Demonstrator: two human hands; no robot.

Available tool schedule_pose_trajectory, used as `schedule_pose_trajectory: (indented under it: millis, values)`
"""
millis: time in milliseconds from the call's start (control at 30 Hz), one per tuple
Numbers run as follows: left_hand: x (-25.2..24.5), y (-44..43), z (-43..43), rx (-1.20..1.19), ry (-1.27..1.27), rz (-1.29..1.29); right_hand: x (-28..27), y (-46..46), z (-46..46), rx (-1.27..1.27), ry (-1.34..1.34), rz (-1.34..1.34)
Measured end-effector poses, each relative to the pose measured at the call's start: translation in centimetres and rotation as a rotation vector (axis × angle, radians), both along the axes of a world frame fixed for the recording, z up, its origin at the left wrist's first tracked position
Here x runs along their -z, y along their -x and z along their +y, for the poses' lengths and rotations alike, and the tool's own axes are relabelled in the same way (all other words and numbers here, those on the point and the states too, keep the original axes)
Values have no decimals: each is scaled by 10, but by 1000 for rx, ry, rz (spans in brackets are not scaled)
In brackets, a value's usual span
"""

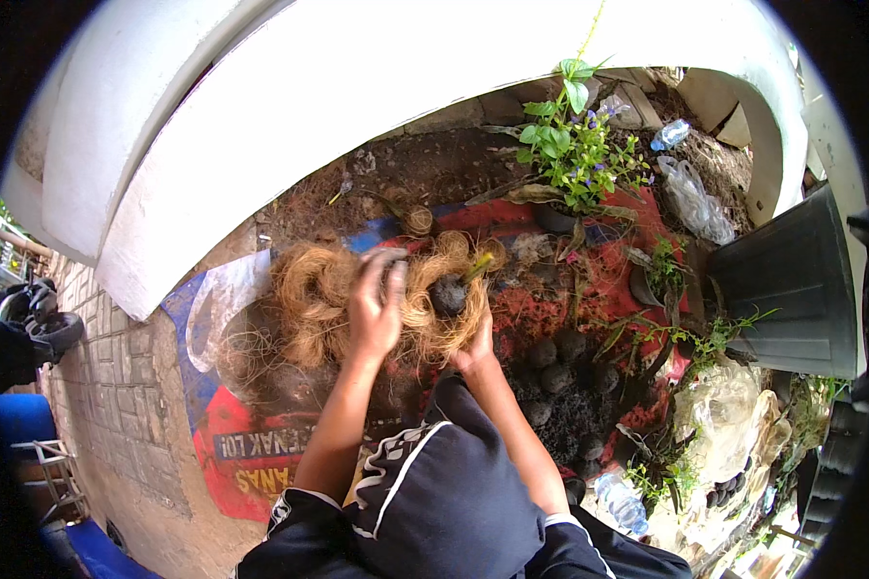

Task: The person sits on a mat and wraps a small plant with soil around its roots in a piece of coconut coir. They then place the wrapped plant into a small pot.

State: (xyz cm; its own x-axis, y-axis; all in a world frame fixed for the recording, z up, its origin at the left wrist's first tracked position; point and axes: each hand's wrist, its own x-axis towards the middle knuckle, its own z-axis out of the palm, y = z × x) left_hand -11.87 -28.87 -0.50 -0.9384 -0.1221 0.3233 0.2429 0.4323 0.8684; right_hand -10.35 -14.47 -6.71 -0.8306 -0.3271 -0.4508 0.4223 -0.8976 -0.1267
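Observation:
A clump of brown coconut fibre (416, 304) lies spread in front of me, with a dark round soil ball (448, 295) on it. A yellow-green shoot (480, 266) sticks out from the ball's upper right. My right hand (476, 340) holds the fibre from below at its right edge, its fingers mostly hidden. My left hand (378, 300) is at the left side of the clump, slightly blurred; whether it grips any fibre is unclear. More loose fibre (311, 304) is heaped to its left. Several dark soil balls (556, 358) rest on black loose soil (576, 412) at the lower right.
A red and blue printed sheet (239, 434) covers the ground. Beyond it stands a flowering plant (576, 155), and a white curved structure (405, 65) arches across the top. A dark green bin (786, 282), clear plastic bags (695, 203) and a plastic bottle (621, 504) are at the right.

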Motion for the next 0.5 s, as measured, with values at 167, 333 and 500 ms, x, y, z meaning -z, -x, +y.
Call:
schedule_pose_trajectory:
  millis: [167, 333, 500]
  values:
    - [41, -7, -42, 92, 42, -473, -10, 12, 11, 36, 91, 27]
    - [63, -23, -60, 46, 379, -775, -16, 17, 17, 66, 68, -28]
    - [44, -31, -44, 199, 732, -644, -20, 21, 15, 83, 87, -55]
